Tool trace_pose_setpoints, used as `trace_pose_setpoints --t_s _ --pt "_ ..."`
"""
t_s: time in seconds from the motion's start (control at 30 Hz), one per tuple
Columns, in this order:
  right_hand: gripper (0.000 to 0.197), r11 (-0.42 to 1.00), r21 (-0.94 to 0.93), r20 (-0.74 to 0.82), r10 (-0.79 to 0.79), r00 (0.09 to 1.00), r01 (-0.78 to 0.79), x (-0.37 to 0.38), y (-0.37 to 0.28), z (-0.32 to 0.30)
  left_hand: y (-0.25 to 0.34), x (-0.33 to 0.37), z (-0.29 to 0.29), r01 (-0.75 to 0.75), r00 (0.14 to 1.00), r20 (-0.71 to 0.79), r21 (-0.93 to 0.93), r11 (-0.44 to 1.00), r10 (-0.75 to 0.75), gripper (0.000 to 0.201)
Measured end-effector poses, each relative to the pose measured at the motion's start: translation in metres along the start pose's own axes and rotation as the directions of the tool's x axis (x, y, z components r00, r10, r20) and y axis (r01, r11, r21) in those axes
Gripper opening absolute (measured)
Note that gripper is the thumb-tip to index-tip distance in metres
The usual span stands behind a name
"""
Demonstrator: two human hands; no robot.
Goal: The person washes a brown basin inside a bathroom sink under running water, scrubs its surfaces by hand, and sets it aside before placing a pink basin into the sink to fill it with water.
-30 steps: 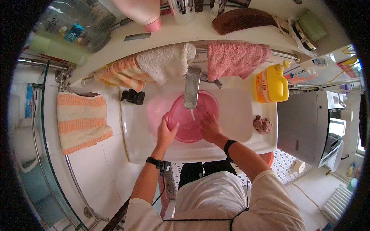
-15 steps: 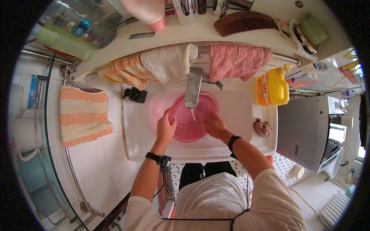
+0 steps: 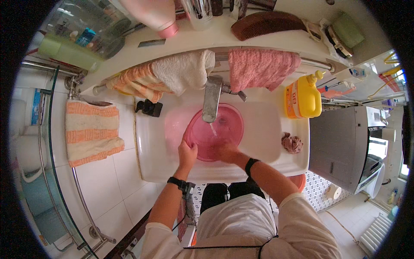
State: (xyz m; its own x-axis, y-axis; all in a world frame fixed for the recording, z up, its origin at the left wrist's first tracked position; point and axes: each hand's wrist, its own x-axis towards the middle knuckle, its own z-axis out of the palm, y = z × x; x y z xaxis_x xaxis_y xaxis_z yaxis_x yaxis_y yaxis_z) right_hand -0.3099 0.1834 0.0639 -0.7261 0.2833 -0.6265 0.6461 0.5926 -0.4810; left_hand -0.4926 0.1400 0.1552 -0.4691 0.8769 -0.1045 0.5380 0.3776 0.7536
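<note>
A round pink basin (image 3: 234,126) sits in the white sink (image 3: 263,142) beneath the metal faucet (image 3: 211,100). A stream of water (image 3: 213,129) falls from the spout into it. My left hand (image 3: 188,153) is closed on the basin's near left rim, thumb toward the inside. Over the near part of the basin, my right hand (image 3: 226,151) reaches in, its fingers smeared by motion. Whether those fingers touch the basin's inner wall or hold anything cannot be made out.
A yellow pump bottle (image 3: 303,96) and a crumpled brownish cloth (image 3: 292,143) are on the sink's right side. A small black object (image 3: 149,108) lies at its left. Towels (image 3: 264,68) hang behind the faucet, below a shelf with a brown comb (image 3: 269,25) and bottles.
My right hand has moved from the basin's right side toward its near middle, leftward and closer to me. My left hand has slid slightly nearer along the rim. Water still runs.
</note>
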Motion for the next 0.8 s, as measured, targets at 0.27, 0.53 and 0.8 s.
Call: trace_pose_setpoints --t_s 0.27,0.53,0.8 --pt "0.046 0.909 -0.407 -0.414 -0.100 0.905 -0.086 -0.060 0.051 -0.071 0.038 0.053 -0.014 -0.010 0.974 0.226 0.124 0.992 -0.019 0.047" --pt "0.071 0.976 -0.214 -0.380 -0.122 0.917 0.041 -0.031 -0.002 -0.076 0.037 0.050 0.009 -0.025 0.984 0.177 0.135 0.991 0.001 0.048" --pt "0.081 0.972 -0.029 -0.460 0.193 0.867 -0.232 -0.030 0.019 -0.073 0.019 0.047 0.009 -0.037 0.987 0.159 0.086 0.996 0.023 0.047"
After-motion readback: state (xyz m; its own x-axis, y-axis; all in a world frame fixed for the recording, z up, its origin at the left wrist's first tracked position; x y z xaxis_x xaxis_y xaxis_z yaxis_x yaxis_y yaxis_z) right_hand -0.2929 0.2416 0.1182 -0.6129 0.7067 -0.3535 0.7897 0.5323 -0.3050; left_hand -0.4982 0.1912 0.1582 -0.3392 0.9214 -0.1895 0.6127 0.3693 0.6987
